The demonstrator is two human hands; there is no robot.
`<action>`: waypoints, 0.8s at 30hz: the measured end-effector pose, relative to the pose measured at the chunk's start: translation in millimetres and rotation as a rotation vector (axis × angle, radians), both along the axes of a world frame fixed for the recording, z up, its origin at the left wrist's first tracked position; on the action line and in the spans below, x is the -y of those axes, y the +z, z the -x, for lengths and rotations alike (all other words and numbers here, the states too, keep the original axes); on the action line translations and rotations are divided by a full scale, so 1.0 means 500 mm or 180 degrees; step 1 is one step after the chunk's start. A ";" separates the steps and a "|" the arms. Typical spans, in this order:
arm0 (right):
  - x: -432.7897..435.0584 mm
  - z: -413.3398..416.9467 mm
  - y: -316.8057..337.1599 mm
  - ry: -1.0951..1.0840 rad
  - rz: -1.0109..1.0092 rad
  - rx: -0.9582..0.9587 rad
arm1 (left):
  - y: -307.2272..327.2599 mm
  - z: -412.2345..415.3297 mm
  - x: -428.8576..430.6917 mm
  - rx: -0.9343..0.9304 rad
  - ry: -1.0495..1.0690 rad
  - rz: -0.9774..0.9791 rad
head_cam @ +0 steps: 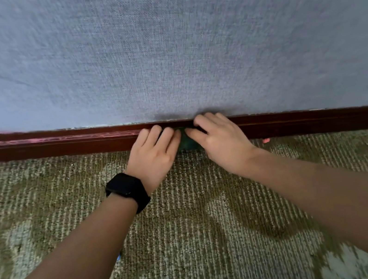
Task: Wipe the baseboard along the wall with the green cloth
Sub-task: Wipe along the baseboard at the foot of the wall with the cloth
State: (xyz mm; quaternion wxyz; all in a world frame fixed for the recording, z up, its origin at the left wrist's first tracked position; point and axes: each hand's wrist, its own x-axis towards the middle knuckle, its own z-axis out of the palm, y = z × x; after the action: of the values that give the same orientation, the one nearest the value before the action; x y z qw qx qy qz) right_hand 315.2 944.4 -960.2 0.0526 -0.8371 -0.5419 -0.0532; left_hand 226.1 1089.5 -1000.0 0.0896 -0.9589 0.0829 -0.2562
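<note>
Both hands are down at the dark red-brown wooden baseboard (pixel 57 146), so the wiping itself looks to be in hand rather than any fetching or folding. The left hand (pixel 153 154), with a black smartwatch (pixel 126 189) at its wrist, and the right hand (pixel 219 140) lie side by side, nearly touching, fingers fairly straight and laid flat against the board, not curled into a grip. The green cloth (pixel 187 143) sits between and beneath them, pressed to the board's face; only a small dark-green patch shows in the gap between the two hands. The next move probably calls for sliding the cloth sideways along the board while keeping pressure on it, with the long run to the left of the left hand and the stretch beyond the right hand both open to it. Most of the cloth is hidden under the palms, so its fold cannot be told. Whether the right fingertips reach the board's top edge, where it meets the grey-blue textured wall (pixel 162 45), is unclear. A small pink speck (pixel 266 140) lies on the patterned carpet (pixel 194 235) just past the right hand, too small to identify.
</note>
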 end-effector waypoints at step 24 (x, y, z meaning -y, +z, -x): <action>0.054 -0.027 0.066 -0.0134 -0.0583 -0.1345 | 0.112 0.016 0.047 -0.0763 0.0466 0.1764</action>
State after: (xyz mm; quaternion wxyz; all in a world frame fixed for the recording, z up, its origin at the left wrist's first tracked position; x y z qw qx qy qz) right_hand 328.7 917.5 -927.0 0.2397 -0.8325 -0.4941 0.0733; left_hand 218.2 1066.2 -944.2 -0.1674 -0.9736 -0.0494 -0.1470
